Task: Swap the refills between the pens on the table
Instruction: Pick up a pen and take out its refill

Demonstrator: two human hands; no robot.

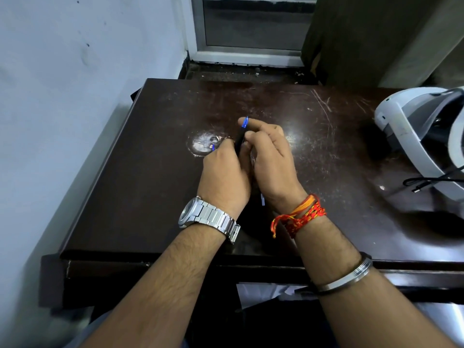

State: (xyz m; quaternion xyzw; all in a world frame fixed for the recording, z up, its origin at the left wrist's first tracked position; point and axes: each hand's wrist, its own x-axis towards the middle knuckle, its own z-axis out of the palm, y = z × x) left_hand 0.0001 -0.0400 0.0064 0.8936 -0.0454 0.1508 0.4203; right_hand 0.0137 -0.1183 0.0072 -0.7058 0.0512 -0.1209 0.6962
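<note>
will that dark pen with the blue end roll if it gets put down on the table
Probably yes: the pen looks slim and round, and the table is flat and glossy, so it may roll. It seems stiff and light, since the left hand and right hand hold it tilted without sag.

Both grips meet mid-surface (150,177), touching. Dark pen (240,139) with a blue top stands tilted between them. Right grip (272,156) pinches the upper part, left grip (226,172) curls round the lower end. White headset (411,126) and black cable (426,181) at right edge.
</note>
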